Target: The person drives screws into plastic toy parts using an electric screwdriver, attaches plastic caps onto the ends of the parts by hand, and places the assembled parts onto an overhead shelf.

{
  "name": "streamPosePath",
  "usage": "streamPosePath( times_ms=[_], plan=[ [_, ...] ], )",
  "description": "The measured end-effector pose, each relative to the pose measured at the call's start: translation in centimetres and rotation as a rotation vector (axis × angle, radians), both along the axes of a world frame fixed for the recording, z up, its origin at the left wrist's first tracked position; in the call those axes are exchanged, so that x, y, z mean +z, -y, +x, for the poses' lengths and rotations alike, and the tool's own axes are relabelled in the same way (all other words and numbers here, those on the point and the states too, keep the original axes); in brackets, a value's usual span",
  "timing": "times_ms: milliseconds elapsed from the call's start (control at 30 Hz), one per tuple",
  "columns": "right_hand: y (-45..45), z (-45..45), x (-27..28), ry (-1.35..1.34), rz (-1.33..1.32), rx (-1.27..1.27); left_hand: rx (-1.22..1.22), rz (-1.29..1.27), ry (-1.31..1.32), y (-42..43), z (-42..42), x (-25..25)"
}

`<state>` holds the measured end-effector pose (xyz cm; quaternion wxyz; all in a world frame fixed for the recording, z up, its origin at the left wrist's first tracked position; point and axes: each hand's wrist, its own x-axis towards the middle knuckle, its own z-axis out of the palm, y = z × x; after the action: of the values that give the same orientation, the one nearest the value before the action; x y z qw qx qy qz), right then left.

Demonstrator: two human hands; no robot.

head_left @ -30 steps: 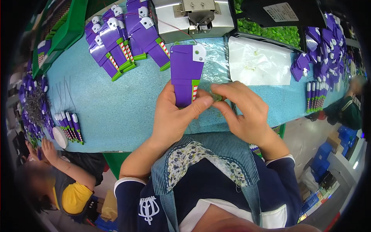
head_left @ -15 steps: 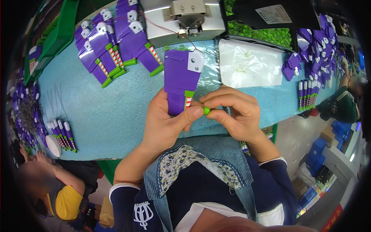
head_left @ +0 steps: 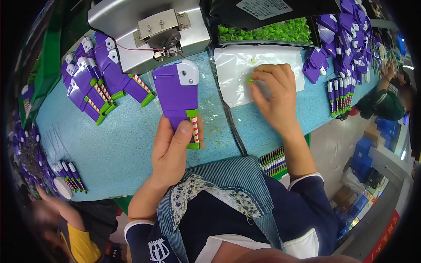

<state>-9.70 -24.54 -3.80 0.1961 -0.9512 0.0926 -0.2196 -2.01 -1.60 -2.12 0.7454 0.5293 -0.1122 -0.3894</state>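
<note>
A purple plastic toy wing [head_left: 175,92] with a white rounded corner and a red-and-white striped edge is upright in my left hand [head_left: 170,151]. My thumb lies across its lower part, beside the green tip [head_left: 193,145]. My right hand [head_left: 277,94] is above the white sheet [head_left: 232,65], thumb and index finger curled close together. Between those fingertips shows a small green plastic piece [head_left: 250,80]. Other purple toy wings [head_left: 83,90] lie in an overlapping group on the blue table, left of the one I hold.
A metal machine [head_left: 162,33] stands at the back. Behind the sheet is a black tray of green pieces [head_left: 272,31]. Purple parts [head_left: 351,44] pile up at right, near a row of striped sticks [head_left: 340,94]. Co-workers sit on both sides.
My right hand has left the wing's lower end and moved right and up over the white sheet. The wing stays in my left hand, its green tip now visible. The camera view has shifted.
</note>
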Motion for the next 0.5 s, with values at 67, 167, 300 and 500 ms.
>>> streamPosePath(
  times_ms=[67, 167, 300, 500],
  plan=[
    [0.0, 0.2, -0.4, 0.008, -0.056, -0.015, 0.026, 0.037, 0.016, -0.2, -0.3, -0.2],
    [-0.1, 0.2, -0.4, 0.010, -0.102, -0.021, 0.039, 0.012, 0.004, -0.4, -0.2, -0.1],
    [-0.6, -0.3, 0.5, 0.040, 0.115, -0.027, 0.139, -0.026, 0.002, 0.3, -0.9, 0.7],
    [-4.4, -1.1, 2.7, 0.051, 1.052, 0.116, 0.191, -0.102, 0.126, 0.4, -1.5, 0.1]
  ],
)
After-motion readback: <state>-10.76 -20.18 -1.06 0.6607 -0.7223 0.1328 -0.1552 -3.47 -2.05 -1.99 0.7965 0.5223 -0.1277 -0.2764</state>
